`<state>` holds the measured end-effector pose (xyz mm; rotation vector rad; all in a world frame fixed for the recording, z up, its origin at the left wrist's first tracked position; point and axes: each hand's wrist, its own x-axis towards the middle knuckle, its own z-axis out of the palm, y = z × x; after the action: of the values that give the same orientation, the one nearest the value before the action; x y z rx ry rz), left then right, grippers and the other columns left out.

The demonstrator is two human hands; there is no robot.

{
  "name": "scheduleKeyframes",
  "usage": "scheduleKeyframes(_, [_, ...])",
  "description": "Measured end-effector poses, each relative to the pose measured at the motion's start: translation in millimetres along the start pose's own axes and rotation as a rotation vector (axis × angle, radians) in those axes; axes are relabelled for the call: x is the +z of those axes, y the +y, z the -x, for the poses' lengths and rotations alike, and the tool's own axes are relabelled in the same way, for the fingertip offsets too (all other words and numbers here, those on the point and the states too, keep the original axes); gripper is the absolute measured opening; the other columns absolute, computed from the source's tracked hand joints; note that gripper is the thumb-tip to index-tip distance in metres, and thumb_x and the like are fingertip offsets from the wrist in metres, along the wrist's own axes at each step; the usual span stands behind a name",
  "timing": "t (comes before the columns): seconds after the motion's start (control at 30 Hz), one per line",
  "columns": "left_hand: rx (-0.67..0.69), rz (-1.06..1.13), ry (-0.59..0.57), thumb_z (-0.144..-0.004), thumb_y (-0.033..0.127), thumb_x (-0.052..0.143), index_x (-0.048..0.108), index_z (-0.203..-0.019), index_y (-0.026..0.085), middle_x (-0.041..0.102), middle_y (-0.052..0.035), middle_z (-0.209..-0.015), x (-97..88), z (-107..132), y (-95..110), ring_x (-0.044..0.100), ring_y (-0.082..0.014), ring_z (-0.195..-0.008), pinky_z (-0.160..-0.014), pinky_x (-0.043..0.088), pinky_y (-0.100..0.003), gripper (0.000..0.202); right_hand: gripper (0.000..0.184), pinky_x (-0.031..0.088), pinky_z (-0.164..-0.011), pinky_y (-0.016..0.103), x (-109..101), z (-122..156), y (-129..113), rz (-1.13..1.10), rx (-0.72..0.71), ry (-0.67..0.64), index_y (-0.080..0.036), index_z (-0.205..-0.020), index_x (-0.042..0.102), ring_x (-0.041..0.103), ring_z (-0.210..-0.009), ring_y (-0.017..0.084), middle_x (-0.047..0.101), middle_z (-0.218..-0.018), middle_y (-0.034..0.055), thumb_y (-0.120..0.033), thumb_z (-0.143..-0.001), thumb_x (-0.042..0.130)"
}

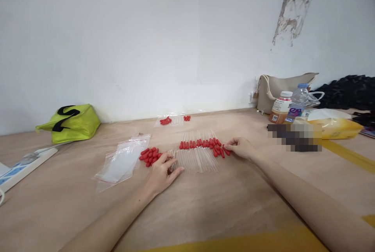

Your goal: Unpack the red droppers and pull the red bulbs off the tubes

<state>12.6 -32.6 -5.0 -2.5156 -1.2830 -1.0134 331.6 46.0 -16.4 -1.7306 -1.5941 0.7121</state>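
My right hand (239,148) pinches a red rubber dropper bulb (226,151) at the right end of a row of such bulbs. That row of red bulbs (199,143) lies across the middle, with thin clear tubes (199,134) reaching back from it. In front of the row, more loose clear tubes (199,160) lie side by side. My left hand (162,172) rests at their left end, fingers bent and thumb apart, and nothing shows in its grasp. Beside its fingertips sits a pile of red bulbs (149,156), partly covered by the hand.
Clear zip bags (121,162) lie to the left. A bag with red bulbs and tubes (175,120) is by the wall. Far left are a power strip (35,164) and a lime-green bag (77,123). At right stand bottles (281,107), a beige bag (288,84) and a yellow packet (336,127).
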Motion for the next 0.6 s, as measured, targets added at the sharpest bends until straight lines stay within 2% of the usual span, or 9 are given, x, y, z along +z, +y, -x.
scheduleKeyframes(0.1, [-0.027, 0.048, -0.027, -0.076, 0.039, 0.057, 0.061, -0.095, 0.015, 0.054, -0.0067, -0.098, -1.4, 0.0, 3.0, 0.053, -0.0074, -0.055, -0.056, 0.049, -0.024, 0.03, 0.03, 0.033, -0.045, 0.019, -0.7, 1.3, -1.7, -0.002, 0.0, 0.009, -0.016, -0.058, 0.063, 0.051, -0.05, 0.01, 0.064, -0.058, 0.0022, -0.046, -0.064, 0.061])
scheduleKeyframes(0.17, [-0.041, 0.068, -0.004, -0.078, 0.036, 0.055, 0.06, -0.098, 0.015, 0.054, -0.0075, -0.1, -3.9, 0.8, 5.0, 0.054, -0.0087, -0.06, -0.058, 0.049, -0.024, 0.029, 0.03, 0.033, -0.045, 0.02, -2.3, 0.9, -1.1, 0.0, 0.013, 0.036, -0.016, -0.06, 0.063, 0.052, -0.052, 0.011, 0.064, -0.06, 0.0027, -0.045, -0.064, 0.06])
scheduleKeyframes(0.27, [-0.045, 0.068, 0.065, -0.08, 0.029, 0.052, 0.06, -0.096, 0.015, 0.053, -0.0079, -0.096, -9.2, 3.9, 6.2, 0.055, -0.0124, -0.073, -0.065, 0.049, -0.026, 0.023, 0.027, 0.033, -0.045, 0.02, -4.1, -0.6, 1.1, -0.009, 0.03, 0.058, -0.015, -0.061, 0.064, 0.052, -0.053, 0.011, 0.064, -0.06, 0.0029, -0.042, -0.064, 0.06])
scheduleKeyframes(0.37, [-0.021, 0.075, 0.066, -0.081, 0.022, 0.05, 0.062, -0.093, 0.015, 0.054, -0.007, -0.089, -14.5, 8.1, 4.9, 0.054, -0.0149, -0.083, -0.074, 0.047, -0.028, 0.018, 0.024, 0.035, -0.046, 0.02, -4.0, -0.9, 1.6, -0.034, 0.029, 0.039, -0.015, -0.059, 0.065, 0.053, -0.052, 0.011, 0.063, -0.057, 0.0026, -0.038, -0.065, 0.06])
scheduleKeyframes(0.6, [-0.035, 0.082, 0.066, -0.081, 0.02, 0.049, 0.063, -0.084, 0.017, 0.054, -0.0049, -0.086, -16.6, 9.6, -0.5, 0.053, -0.0146, -0.081, -0.073, 0.046, -0.028, 0.014, 0.018, 0.037, -0.046, 0.018, -2.3, 1.2, -1.4, -0.069, 0.049, 0.011, -0.015, -0.063, 0.067, 0.054, -0.052, 0.011, 0.063, -0.057, 0.0021, -0.032, -0.066, 0.059])
